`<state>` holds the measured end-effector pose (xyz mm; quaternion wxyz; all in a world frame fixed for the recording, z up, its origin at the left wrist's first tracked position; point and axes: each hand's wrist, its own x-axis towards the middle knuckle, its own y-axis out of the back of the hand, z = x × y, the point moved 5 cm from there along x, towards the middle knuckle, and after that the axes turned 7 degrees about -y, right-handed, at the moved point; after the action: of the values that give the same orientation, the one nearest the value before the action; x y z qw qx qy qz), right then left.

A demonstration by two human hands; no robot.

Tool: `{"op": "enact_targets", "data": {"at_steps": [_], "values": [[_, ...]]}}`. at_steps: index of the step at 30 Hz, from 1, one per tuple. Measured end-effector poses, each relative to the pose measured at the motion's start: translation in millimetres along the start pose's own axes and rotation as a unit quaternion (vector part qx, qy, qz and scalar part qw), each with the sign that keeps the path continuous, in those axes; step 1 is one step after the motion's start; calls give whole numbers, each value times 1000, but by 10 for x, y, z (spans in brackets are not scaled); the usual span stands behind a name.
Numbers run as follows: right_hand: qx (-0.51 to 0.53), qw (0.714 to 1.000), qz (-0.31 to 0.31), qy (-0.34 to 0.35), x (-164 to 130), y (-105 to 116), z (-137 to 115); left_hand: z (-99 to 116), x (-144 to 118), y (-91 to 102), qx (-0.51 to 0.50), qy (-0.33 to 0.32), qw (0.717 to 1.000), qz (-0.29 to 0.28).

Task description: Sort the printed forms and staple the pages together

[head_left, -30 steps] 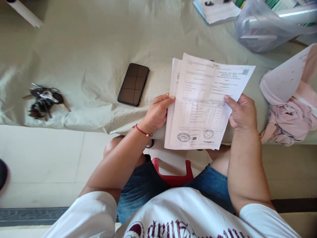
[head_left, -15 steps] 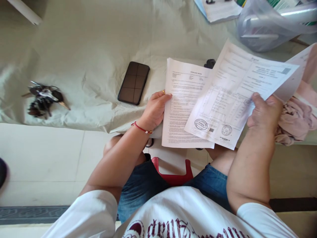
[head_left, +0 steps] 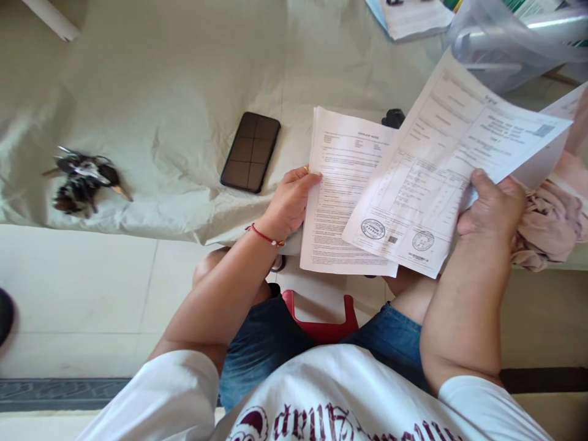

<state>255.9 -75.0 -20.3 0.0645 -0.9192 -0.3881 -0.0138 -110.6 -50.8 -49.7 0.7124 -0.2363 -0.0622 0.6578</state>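
My left hand (head_left: 294, 199) pinches the left edge of a stack of printed papers (head_left: 344, 202), its thumb on top. A stamped document (head_left: 408, 190) is gripped at its right side by my right hand (head_left: 491, 205), thumb on its face. Its lower left part overlaps the stack. It bears two round stamps near the bottom, and its upper corners stick out over the table. Behind my right hand another sheet (head_left: 537, 153) shows in part; whether I hold it too I cannot tell. The fingers under the papers are hidden.
A dark phone (head_left: 250, 152) and a bunch of keys (head_left: 87, 180) lie on the cloth-covered table (head_left: 160, 92). Pinkish fabric (head_left: 549, 226) is bunched at the right. Farther back are a clear plastic bag (head_left: 505, 55) and more papers (head_left: 418, 18). Below me is a red stool (head_left: 321, 327).
The stamped document's upper edge has risen and shifted slightly right, and its sheet is turned a little. Both hands keep their holds; the stack has barely moved.
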Motion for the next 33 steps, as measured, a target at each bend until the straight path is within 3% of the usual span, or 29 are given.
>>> {"op": "enact_targets", "data": {"at_steps": [9,14,20,28,33], "values": [[67,996,43,-29,41,-22,-9,3,8,-10,-9,-5,1000,-6],[110,992,-7,-55,31,-65,-22,-1,8,11,1,-7,1000,3],[80,990,-52,-105,4,-85,36,-18,15,15,-2,-5,1000,-7],[26,997,-42,-61,-10,-68,37,15,8,40,-5,-28,1000,12],[-30,989,-123,-76,-153,-212,120,3,17,25,-8,-44,999,20]]}}
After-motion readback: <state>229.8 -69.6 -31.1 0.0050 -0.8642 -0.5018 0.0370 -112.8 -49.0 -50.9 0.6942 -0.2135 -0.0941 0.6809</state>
